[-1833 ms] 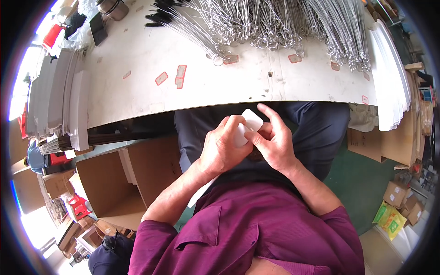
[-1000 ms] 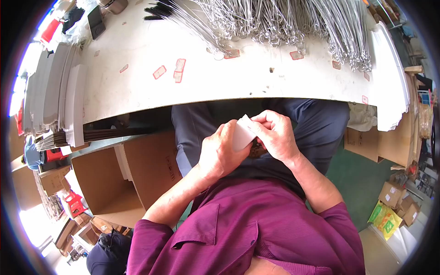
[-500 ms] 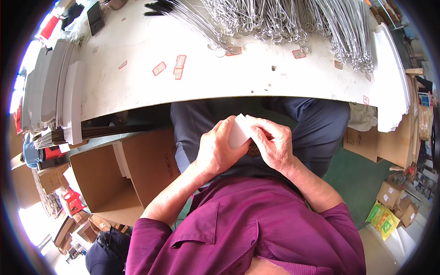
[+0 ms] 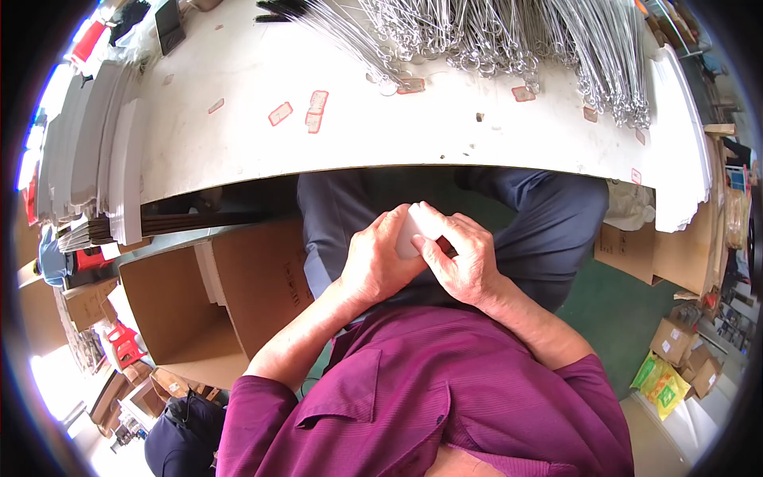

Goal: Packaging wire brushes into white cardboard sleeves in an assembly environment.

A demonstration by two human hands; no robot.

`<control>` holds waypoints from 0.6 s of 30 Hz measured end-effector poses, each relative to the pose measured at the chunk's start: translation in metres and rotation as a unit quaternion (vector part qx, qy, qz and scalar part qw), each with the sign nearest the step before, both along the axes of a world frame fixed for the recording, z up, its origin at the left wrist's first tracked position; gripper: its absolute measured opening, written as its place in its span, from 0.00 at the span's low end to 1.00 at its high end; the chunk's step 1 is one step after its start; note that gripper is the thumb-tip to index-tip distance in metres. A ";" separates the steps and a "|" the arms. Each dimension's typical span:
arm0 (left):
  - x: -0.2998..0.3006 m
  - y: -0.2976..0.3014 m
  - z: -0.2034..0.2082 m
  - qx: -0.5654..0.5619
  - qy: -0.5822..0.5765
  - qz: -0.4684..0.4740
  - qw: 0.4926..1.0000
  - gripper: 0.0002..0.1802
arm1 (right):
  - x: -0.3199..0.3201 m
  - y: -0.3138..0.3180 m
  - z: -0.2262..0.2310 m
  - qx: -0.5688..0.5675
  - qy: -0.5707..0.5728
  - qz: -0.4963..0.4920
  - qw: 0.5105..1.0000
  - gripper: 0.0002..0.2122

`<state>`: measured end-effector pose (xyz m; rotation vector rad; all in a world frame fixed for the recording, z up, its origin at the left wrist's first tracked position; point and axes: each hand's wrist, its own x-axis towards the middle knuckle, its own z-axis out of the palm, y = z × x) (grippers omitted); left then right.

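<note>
A small white paper box (image 4: 408, 238) is held between my two hands above my lap, just below the table edge; most of its body is hidden by the fingers and palms. My left hand (image 4: 372, 261) wraps around its left side. My right hand (image 4: 467, 261) grips the right side, its thumb lying across the white face and the fingers bent over the upper end. On the table (image 4: 230, 155) beyond lie bundles of thin wire brushes (image 4: 485, 40) with looped metal ends. Black bristles (image 4: 282, 9) show on some of them.
Flat white cardboard pieces stand stacked at the table's left (image 4: 123, 171) and right (image 4: 682, 151). An open brown carton (image 4: 187, 318) sits at lower left, another carton (image 4: 632, 250) under the right side. Small red-edged labels (image 4: 316, 111) dot the tabletop.
My right hand has shifted slightly left and its thumb now lies across the white face of the box. My left hand keeps its hold. The view has moved slightly.
</note>
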<state>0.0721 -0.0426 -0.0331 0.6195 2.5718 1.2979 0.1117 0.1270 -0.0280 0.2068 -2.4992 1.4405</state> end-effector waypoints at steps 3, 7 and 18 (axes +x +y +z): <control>0.004 -0.003 -0.003 -0.008 0.000 -0.004 1.000 0.31 | -0.001 0.000 0.002 -0.001 -0.005 0.010 1.000 0.19; 0.000 0.000 -0.002 -0.020 -0.002 -0.004 1.000 0.31 | -0.005 0.002 0.003 -0.006 -0.011 0.013 1.000 0.17; -0.002 -0.051 0.058 -0.134 0.031 0.031 0.990 0.38 | -0.045 0.016 0.036 -0.001 0.025 -0.027 0.999 0.08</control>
